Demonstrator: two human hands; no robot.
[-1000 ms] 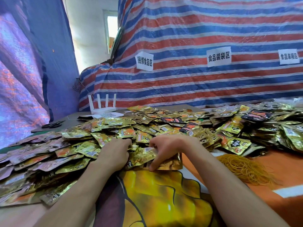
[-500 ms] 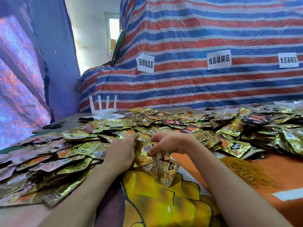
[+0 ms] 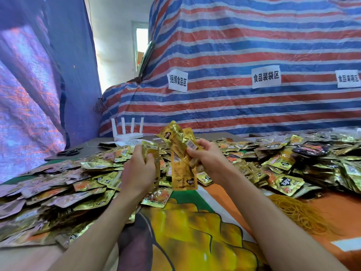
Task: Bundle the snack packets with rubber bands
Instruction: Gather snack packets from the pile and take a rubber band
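Both hands grip gold packets: left hand (image 3: 139, 169) one, right hand (image 3: 207, 159) several.

Gold foil packets (image 3: 183, 153); red/blue/white striped tarp (image 3: 254, 45); yellow bands (image 3: 297, 212).

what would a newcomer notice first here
Gold snack packets heaped across the table, left to right. At centre, the right hand holds up several packets and the left hand grips one packet. Behind hangs a red-and-blue striped tarp; yellow rubber bands lie at lower right.
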